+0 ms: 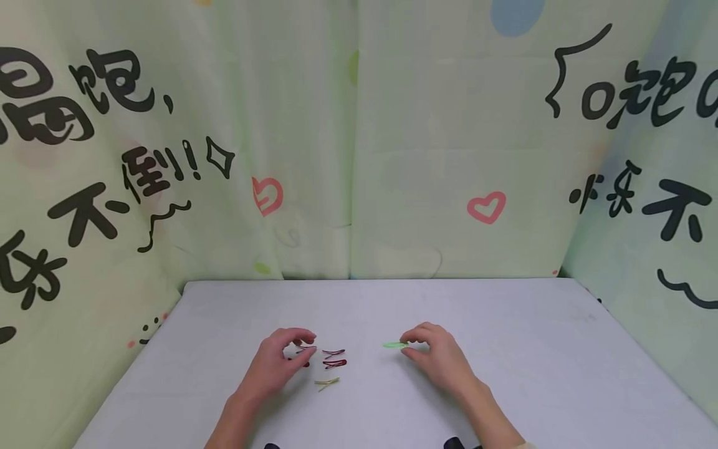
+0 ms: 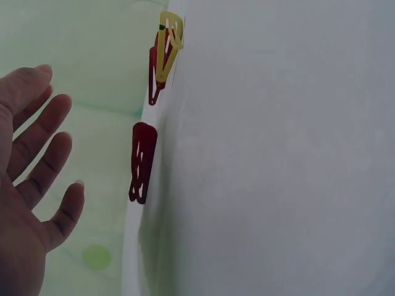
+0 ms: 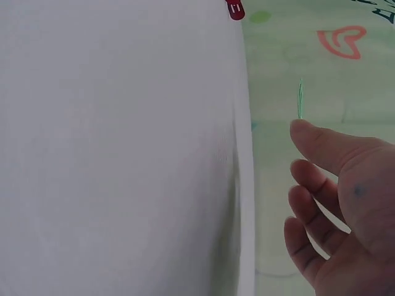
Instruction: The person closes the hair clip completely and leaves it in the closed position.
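Observation:
My right hand pinches one end of a light green snap hair clip between thumb and fingers, held over the right half of the table. In the right wrist view the clip shows edge-on, sticking out past the thumb tip. My left hand hovers at the left group of clips, its fingers relaxed and nothing between them. Beside it lie a dark red hair clip, a reddish one behind that, and a yellow hair clip nearer the front. More red clips are partly hidden by the left fingers.
A white-covered table spreads under both hands. Pale green printed curtains with black lettering hang behind it and along both sides. Small black objects poke in at the bottom edge of the head view.

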The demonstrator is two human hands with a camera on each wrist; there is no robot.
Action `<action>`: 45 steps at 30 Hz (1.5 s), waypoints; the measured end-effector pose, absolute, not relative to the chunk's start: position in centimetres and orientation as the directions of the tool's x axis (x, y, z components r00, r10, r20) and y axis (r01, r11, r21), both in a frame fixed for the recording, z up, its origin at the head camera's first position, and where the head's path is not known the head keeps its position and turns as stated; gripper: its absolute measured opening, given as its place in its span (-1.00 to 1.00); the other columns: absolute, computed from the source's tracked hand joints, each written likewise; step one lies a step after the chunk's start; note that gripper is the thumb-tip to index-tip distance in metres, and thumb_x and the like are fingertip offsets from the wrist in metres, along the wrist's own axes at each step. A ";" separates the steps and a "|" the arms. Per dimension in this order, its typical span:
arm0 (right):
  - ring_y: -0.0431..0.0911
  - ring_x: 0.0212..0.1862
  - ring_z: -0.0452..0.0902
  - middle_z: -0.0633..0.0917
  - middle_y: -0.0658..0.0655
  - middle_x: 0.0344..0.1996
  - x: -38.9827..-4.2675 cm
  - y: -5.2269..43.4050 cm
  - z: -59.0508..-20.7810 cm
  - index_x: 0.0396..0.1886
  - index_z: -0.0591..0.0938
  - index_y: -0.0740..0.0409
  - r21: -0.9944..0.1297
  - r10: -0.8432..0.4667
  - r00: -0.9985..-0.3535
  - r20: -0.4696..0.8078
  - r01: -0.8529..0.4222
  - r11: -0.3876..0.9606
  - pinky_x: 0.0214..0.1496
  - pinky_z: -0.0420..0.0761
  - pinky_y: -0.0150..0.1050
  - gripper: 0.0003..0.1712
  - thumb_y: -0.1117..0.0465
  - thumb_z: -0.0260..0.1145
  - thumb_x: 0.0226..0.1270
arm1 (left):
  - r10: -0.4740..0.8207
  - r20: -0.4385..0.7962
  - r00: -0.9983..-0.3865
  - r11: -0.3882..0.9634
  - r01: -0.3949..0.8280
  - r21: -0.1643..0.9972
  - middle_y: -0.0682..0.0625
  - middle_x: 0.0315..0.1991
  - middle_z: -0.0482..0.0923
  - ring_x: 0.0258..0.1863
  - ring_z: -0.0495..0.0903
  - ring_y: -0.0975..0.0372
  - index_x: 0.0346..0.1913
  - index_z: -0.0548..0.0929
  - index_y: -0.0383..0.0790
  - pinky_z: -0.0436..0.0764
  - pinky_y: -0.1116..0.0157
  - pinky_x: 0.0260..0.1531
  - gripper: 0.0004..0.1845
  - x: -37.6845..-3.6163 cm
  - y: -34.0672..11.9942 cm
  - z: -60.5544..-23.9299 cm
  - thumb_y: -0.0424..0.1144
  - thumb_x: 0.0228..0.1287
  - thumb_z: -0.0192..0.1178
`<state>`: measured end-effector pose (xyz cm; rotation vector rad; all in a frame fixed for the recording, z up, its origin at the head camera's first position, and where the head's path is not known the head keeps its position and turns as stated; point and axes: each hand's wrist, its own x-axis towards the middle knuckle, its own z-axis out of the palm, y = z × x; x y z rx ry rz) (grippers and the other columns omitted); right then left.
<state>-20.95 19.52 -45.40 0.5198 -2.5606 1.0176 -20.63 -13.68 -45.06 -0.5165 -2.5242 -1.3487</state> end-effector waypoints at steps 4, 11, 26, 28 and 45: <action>-0.13 -0.14 0.59 0.67 -0.23 -0.29 -21.2 20.0 -45.5 -0.28 0.78 -0.09 -0.596 -0.196 -0.901 0.388 -0.407 0.692 -0.01 0.58 -0.10 -0.75 0.35 0.56 0.11 | 0.199 0.334 -0.922 0.549 0.387 0.741 0.27 -0.22 0.63 -0.14 0.57 0.16 -0.11 0.76 -0.12 0.54 0.05 -0.05 -0.82 -20.8 -14.6 -45.2 -0.35 0.24 0.42; -0.08 -0.15 0.59 0.67 -0.17 -0.29 -21.6 20.7 -45.7 -0.27 0.78 -0.03 -0.635 -0.177 -0.925 0.335 -0.361 0.683 -0.02 0.58 -0.06 -0.79 0.35 0.55 0.14 | 0.211 0.316 -0.925 0.608 0.377 0.699 0.30 -0.25 0.65 -0.16 0.57 0.19 -0.14 0.77 -0.13 0.52 0.06 -0.05 -0.85 -21.5 -16.1 -45.4 -0.34 0.23 0.42; -0.10 -0.19 0.52 0.65 -0.09 -0.28 -21.8 22.7 -45.7 -0.28 0.77 0.01 -0.643 -0.128 -0.964 0.235 -0.252 0.723 -0.08 0.53 -0.12 -0.84 0.32 0.53 0.17 | 0.282 0.217 -0.935 0.639 0.352 0.684 0.16 -0.18 0.68 -0.13 0.54 0.15 -0.16 0.75 -0.09 0.53 0.09 -0.05 -0.87 -21.7 -18.5 -45.2 -0.29 0.24 0.42; -0.10 -0.20 0.51 0.65 -0.08 -0.29 -21.8 23.0 -45.8 -0.29 0.77 0.02 -0.639 -0.128 -0.963 0.238 -0.255 0.726 -0.10 0.53 -0.14 -0.84 0.33 0.52 0.17 | 0.304 0.201 -0.931 0.641 0.356 0.680 0.15 -0.18 0.68 -0.13 0.53 0.15 -0.16 0.75 -0.09 0.52 0.10 -0.07 -0.86 -21.8 -18.7 -45.2 -0.28 0.23 0.42; -0.12 -0.31 0.38 0.55 -0.02 -0.38 -22.0 24.7 -46.0 -0.30 0.77 0.03 -0.628 -0.125 -0.969 0.214 -0.234 0.742 -0.27 0.41 -0.22 -0.84 0.33 0.53 0.14 | 0.460 0.119 -0.880 0.633 0.420 0.650 0.18 -0.23 0.62 -0.17 0.53 0.20 -0.17 0.74 -0.11 0.53 0.18 -0.05 -0.77 -22.8 -19.9 -44.9 -0.17 0.14 0.50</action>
